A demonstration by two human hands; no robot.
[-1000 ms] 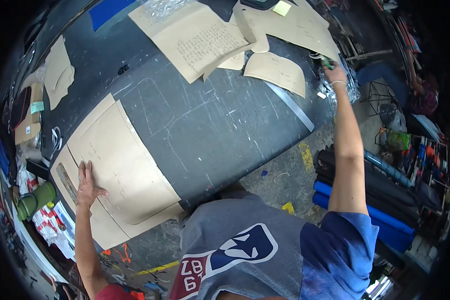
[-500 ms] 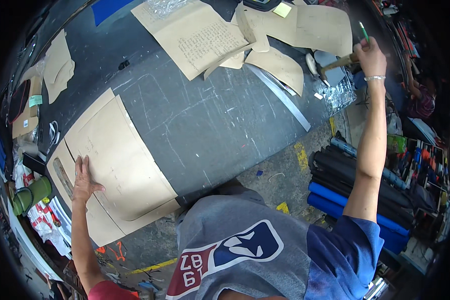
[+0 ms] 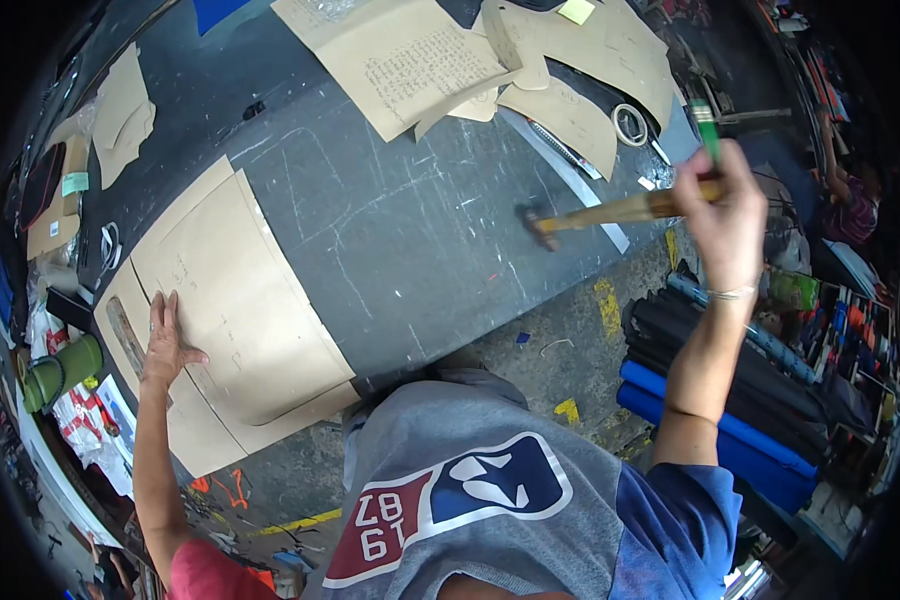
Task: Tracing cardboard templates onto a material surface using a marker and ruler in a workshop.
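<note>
Right hand (image 3: pixel 725 220) grips wooden-handled hammer (image 3: pixel 610 213) over right part of tabletop (image 3: pixel 400 270), head end pointing left; head is blurred, exact shape unclear. Green stick-like tool (image 3: pixel 706 125) pokes up from same hand. Left hand (image 3: pixel 168 350) lies flat, unclenched, on brown card sheets (image 3: pixel 255 300) at tabletop's left. Silver strip (image 3: pixel 616 237) passes beneath hammer handle.

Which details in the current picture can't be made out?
All in the head view:
Hammer: its head is smeared by motion blur, so its exact shape is unclear.
Green tool: its lower end is hidden by the right hand.
Card: the part under the left hand is covered; its marks are too faint and small to read.
Blue sheet: cut off by the top edge.
</note>
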